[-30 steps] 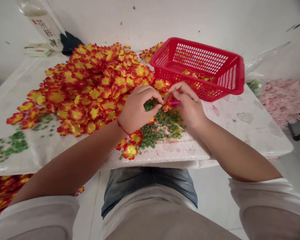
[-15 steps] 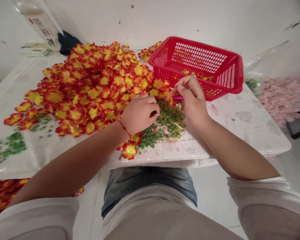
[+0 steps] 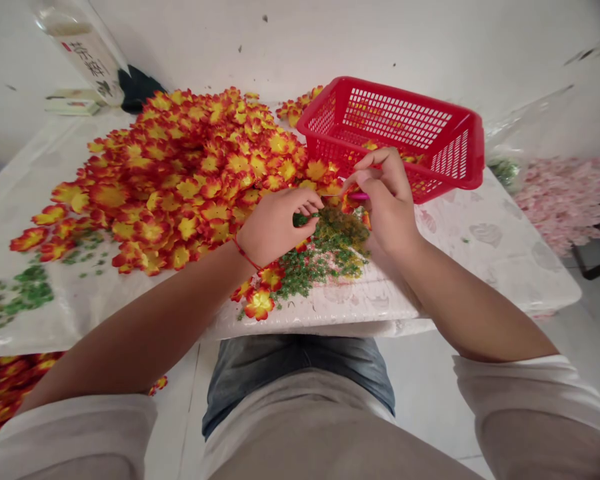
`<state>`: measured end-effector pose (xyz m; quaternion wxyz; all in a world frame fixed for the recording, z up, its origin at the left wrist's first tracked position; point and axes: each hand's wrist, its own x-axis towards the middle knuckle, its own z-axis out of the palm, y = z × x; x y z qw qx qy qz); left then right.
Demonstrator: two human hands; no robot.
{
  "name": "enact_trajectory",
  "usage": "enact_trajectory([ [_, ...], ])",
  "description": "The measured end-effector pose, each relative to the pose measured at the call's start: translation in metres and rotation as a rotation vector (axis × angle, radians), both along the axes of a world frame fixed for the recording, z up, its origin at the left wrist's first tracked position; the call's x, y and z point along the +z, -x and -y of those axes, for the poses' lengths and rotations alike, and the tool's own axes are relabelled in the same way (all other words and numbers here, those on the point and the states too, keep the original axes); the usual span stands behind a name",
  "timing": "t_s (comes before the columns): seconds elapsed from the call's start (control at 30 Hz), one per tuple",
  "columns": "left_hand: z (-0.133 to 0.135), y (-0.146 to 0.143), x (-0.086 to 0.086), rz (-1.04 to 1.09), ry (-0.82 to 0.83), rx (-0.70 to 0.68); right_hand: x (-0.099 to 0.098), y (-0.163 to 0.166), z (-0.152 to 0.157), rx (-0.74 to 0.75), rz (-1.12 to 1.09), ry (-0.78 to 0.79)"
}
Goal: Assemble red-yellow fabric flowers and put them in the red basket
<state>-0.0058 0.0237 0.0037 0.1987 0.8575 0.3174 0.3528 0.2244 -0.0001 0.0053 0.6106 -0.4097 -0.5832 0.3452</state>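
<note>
My right hand (image 3: 391, 207) is closed around a needle-like tool with a magenta handle (image 3: 361, 197), its thin shaft pointing left. Red-and-yellow petals (image 3: 348, 199) sit about the shaft, just in front of my fingers. Close to the needle's tip, my left hand (image 3: 275, 225) has its thumb and fingers curled together. Whatever lies between those fingertips is too small to make out. Below both hands spreads a heap of small green sprigs (image 3: 315, 263). A big pile of red-and-yellow artificial flowers (image 3: 200, 167) covers the table behind my left hand.
A red plastic basket (image 3: 473, 175) with some flowers inside stands behind my right hand. A few flowers (image 3: 260, 303) lie near the front edge, under my left wrist. Green bits (image 3: 30, 288) are scattered at left. A bottle (image 3: 87, 60) stands at the back left; pink flowers (image 3: 565, 200) are at right.
My left hand has rolled so that its fingers show more, and its fingertips sit slightly farther right, at the needle's tip. The right hand has barely moved.
</note>
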Motion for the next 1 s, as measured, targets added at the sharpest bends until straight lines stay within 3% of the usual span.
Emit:
enact_trajectory([
  [0.43, -0.008, 0.003, -0.001, -0.041, -0.034, 0.01, -0.002, -0.004, 0.0, 0.061, 0.029, -0.021],
  [0.57, -0.004, 0.003, 0.003, -0.048, -0.073, 0.08, 0.0, -0.002, 0.0, 0.073, -0.008, -0.031],
  [1.0, -0.001, -0.002, 0.008, 0.284, 0.241, 0.135, 0.008, 0.002, 0.004, 0.06, -0.055, -0.05],
])
